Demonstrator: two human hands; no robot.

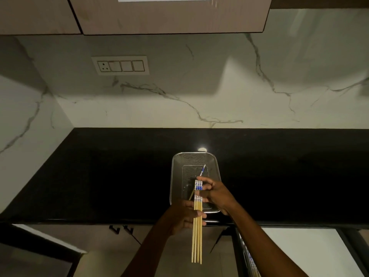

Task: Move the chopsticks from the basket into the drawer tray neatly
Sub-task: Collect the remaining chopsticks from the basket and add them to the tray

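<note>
A bundle of four chopsticks (197,232) is hanging in the air over the front edge of the counter, lying side by side with the blue-and-white patterned ends pointing away from the person and the plain wooden tips pointing back toward them. The left hand (184,217) is gripping the bundle around its middle, fingers curling over the shafts. The right hand (216,193) is pinching the patterned ends, apparently squaring them up so they sit level.

Just behind the hands, the steel mesh basket (217,168) is sitting on the black countertop (99,176) near its front edge. One loose chopstick (202,170) is lying diagonally inside it, its lower part passing behind the held bundle; no others are showing in the basket.

At the lower right an open drawer (299,250) is showing a pale interior, and along its left edge some blue-and-white pieces (252,263) are just visible, possibly chopsticks already put away, though they are too small to be sure of.

By the look of things the task is well along: the four in hand are waiting to go into the drawer tray, and the single one in the basket is left to fetch afterwards.

Further out, a marble backsplash (139,108) is carrying a switch panel (120,65) beneath wooden upper cabinets (169,15).
</note>
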